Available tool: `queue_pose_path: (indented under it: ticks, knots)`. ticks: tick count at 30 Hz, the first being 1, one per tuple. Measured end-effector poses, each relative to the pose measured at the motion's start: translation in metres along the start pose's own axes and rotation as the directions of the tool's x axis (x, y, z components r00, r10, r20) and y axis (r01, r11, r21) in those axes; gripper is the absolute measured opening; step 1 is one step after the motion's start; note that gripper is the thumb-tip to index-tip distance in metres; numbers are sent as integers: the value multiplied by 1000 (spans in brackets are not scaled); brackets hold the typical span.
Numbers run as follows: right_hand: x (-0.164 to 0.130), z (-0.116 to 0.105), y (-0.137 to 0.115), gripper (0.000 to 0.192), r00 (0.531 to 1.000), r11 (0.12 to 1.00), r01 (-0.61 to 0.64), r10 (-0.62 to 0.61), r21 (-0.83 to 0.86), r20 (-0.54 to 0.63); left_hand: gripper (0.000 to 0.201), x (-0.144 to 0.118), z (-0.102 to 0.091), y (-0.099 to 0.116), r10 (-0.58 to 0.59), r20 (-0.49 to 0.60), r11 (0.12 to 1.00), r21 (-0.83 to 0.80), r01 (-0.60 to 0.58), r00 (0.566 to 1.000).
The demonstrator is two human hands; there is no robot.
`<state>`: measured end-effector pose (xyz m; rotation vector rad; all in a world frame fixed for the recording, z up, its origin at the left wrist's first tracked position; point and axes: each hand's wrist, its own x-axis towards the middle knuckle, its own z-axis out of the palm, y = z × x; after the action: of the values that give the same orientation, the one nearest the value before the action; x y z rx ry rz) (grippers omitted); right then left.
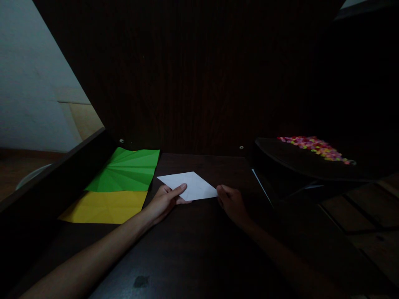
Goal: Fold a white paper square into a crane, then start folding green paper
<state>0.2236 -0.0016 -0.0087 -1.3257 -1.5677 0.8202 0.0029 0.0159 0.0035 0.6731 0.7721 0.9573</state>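
One folded white paper is held over the dark tabletop — left hand clamped thumb-on-top at its near edge, right hand pinching its right tip. Probably light, easily creased (best gripped by edges).

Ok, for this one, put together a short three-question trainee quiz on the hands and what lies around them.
1. True or false: only one hand touches the white paper.
2. The small colourful pieces lie: A far left; B between the hands; C on the right.
3. Fill in: beside the green sheet lies a ____ sheet.

Key: 1 false, left hand and right hand both do; 2 C; 3 yellow.
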Motion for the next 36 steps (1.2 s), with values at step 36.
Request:
queue_pose_path:
  ticks: [36]
  knots:
    - [-8, 13, -9, 35, 921, 944, -212, 106, 254, 374, 28, -6, 0, -8, -122, 245, 879, 477, -10, 962]
